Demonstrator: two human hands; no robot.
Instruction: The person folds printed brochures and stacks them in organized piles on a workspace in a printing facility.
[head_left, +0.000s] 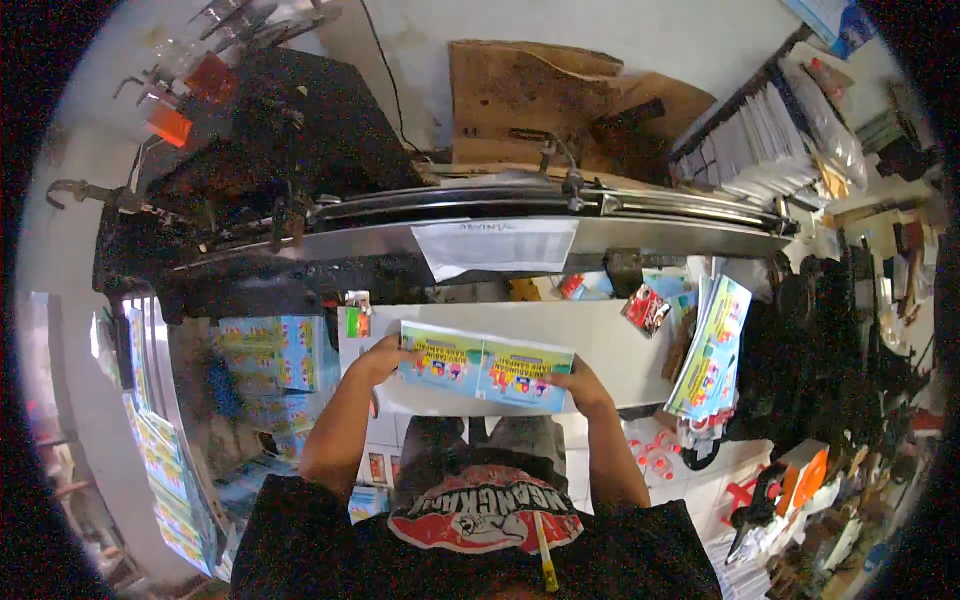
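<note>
Between my hands stretches a printed sheet (478, 388), light blue and green with two side-by-side colourful designs. It may be a thin stack; I cannot tell. My left hand (383, 360) grips its left edge with the thumb on top. On the opposite edge, my right hand (582, 384) is closed the same way, thumb over the print. The sheet lies over the front part of a white tabletop (520, 322), slightly lower at its right end. The fingers beneath the sheet are hidden.
Behind the tabletop runs a long machine with metal rails (460, 205) and a white paper (495, 250) on its front. Similar printed sheets (712, 350) are piled at the right, near a small red packet (645, 310). More printed sheets (280, 350) lie at the left.
</note>
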